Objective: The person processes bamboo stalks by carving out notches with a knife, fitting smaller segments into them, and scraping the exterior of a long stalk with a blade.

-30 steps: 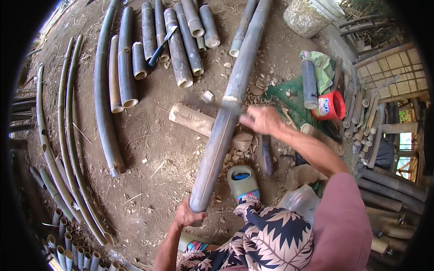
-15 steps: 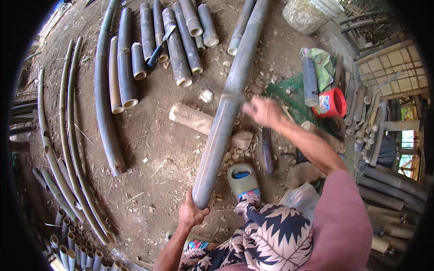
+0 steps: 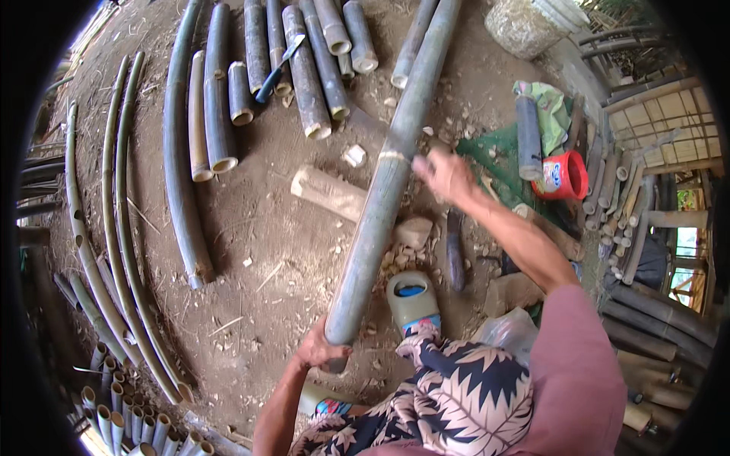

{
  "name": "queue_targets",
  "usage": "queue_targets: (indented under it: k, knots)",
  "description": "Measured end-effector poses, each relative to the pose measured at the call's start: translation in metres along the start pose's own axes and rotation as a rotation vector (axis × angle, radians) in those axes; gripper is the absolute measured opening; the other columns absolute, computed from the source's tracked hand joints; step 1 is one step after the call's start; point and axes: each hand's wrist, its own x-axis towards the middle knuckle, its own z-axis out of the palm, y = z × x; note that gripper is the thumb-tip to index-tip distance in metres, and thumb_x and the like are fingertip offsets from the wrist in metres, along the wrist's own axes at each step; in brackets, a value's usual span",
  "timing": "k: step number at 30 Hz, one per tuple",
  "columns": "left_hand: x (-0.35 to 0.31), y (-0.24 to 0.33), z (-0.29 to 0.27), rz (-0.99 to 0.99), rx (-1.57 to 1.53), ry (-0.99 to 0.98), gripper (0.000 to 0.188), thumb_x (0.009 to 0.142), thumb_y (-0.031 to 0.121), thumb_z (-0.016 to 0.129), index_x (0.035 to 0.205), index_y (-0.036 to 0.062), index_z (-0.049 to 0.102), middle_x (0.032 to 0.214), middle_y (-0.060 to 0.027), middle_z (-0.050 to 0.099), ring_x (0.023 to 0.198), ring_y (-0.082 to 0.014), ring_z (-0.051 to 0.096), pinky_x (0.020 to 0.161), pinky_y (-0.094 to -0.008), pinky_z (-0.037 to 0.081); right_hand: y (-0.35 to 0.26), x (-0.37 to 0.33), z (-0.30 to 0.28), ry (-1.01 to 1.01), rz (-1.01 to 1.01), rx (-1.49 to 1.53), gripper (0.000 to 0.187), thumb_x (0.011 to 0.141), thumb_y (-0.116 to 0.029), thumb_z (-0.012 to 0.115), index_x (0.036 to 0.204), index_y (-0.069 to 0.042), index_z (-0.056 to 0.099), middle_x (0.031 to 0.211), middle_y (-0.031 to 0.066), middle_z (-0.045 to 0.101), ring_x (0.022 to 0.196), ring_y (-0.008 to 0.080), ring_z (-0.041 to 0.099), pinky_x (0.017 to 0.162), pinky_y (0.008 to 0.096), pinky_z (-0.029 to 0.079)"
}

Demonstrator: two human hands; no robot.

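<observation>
A long grey-green bamboo pole (image 3: 371, 228) slants from near my body toward the far side of the view. My left hand (image 3: 318, 348) is closed around its near end, with the thumb across the underside. My right hand (image 3: 445, 176), blurred, is closed on the right side of the pole, close to a pale node ring. A smeared dark streak (image 3: 369, 121) crosses toward the pole and looks like the blade of a long knife in that hand; its handle is mostly hidden by blur. Under the pole lies a short tan bamboo log (image 3: 327, 194).
Cut bamboo lengths (image 3: 308, 83) lie at the far side, with a blue-handled knife (image 3: 280, 72) on them. A dark sheath-like piece (image 3: 455, 254) and wood chips surround my sandal (image 3: 412, 300). A red tub (image 3: 561, 176) and a whitish bucket (image 3: 528, 29) stand right.
The bamboo pole has rolled in my left hand: a pale lengthwise line has shifted from its upper face toward its left edge. My right hand stays blurred near the node.
</observation>
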Motion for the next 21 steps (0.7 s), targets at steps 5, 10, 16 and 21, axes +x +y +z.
queue_targets:
  k: [5, 10, 16, 21]
  knots:
    - [0.002, -0.001, 0.006, -0.067, -0.116, -0.063, 0.1, 0.063, 0.027, 0.089, 0.144, 0.0001, 0.037, 0.124, -0.015, 0.061, 0.114, -0.0242, 0.058, 0.101, -0.0378, 0.046, 0.023, -0.008, 0.008, 0.222, -0.168, -0.093, 0.058, 0.097, -0.065, 0.045, 0.075, -0.011, 0.049, 0.052, 0.0013, 0.044, 0.04, 0.0123, 0.039, 0.034, 0.0302, 0.035]
    - [-0.026, 0.027, 0.066, -0.112, 0.738, 0.514, 0.111, 0.063, 0.037, 0.087, 0.148, 0.0049, 0.023, 0.132, -0.0252, 0.053, 0.115, -0.0432, 0.059, 0.094, -0.0506, 0.051, 0.001, -0.034, 0.008, 0.147, -0.528, -0.037, 0.055, 0.099, -0.061, 0.043, 0.076, -0.012, 0.053, 0.053, -0.0026, 0.046, 0.04, 0.0096, 0.039, 0.032, 0.0325, 0.034]
    - [-0.024, 0.027, 0.069, -0.196, 0.743, 0.532, 0.099, 0.065, 0.031, 0.083, 0.144, 0.0043, 0.028, 0.126, -0.0259, 0.055, 0.108, -0.0448, 0.061, 0.089, -0.0517, 0.052, -0.015, -0.01, -0.047, -0.288, -0.09, -0.174, 0.057, 0.098, -0.063, 0.043, 0.074, -0.012, 0.05, 0.05, -0.0022, 0.043, 0.037, 0.012, 0.036, 0.033, 0.0313, 0.036]
    - [-0.02, 0.031, 0.067, -0.212, 0.737, 0.519, 0.097, 0.065, 0.03, 0.082, 0.143, 0.0043, 0.029, 0.123, -0.0263, 0.057, 0.106, -0.0445, 0.062, 0.089, -0.0514, 0.052, -0.008, -0.001, -0.048, 0.06, -0.136, -0.307, 0.057, 0.101, -0.059, 0.04, 0.074, -0.01, 0.051, 0.047, -0.0002, 0.044, 0.039, 0.0149, 0.044, 0.037, 0.0374, 0.043]
